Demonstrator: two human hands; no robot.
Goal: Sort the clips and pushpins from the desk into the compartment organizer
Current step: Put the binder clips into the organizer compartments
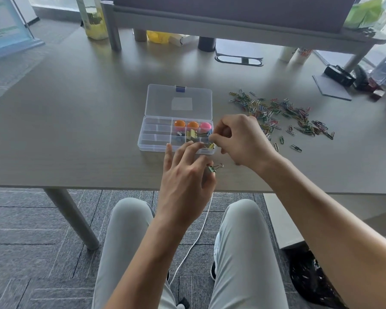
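Observation:
A clear plastic compartment organizer point(153, 139) lies open on the desk, its lid point(178, 100) folded back. Two orange round pushpins point(180, 124) and a pink one point(205, 125) fill its back right cells, and yellow binder clips point(192, 134) sit in a middle cell. My right hand point(243, 141) pinches a yellow binder clip point(210, 146) over the front right cell. My left hand point(185, 181) hovers at the box's front edge, fingers spread, with a green binder clip point(214, 168) held at its thumb side. A scatter of coloured paper clips point(283, 114) lies right of the box.
A monitor riser point(232, 16) spans the back of the desk, with a bottle point(94, 18), small cups and a monitor foot point(239, 58) near it. A grey pad point(331, 88) and black items lie at the far right. The desk's front edge runs just below my left hand.

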